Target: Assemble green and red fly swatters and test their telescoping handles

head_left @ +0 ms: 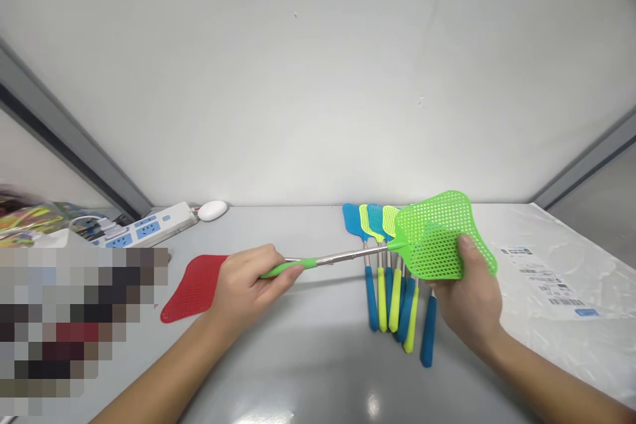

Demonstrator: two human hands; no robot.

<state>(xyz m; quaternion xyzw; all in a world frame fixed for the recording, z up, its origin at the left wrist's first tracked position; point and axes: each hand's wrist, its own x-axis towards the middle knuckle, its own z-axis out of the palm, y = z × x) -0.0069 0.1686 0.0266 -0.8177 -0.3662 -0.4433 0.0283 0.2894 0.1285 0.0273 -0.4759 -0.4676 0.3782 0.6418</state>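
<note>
Head: green flyswatter (342, 256) crosswise, mesh (432, 228) rightward; left hand (251, 281) clamps handle (288, 268), right hand (472, 298) mesh.

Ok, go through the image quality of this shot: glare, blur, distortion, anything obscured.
In the head view, a bright glare spot sits on the glossy grey tabletop; wide-angle distortion slants the grey corner trim; the colourful packaging at far left is blurred; a pixelated patch hides the lower left; the green fly swatter is fairly sharp.

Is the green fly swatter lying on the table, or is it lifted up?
Lifted: the left hand grips its handle, the right hand holds its mesh head.
</note>
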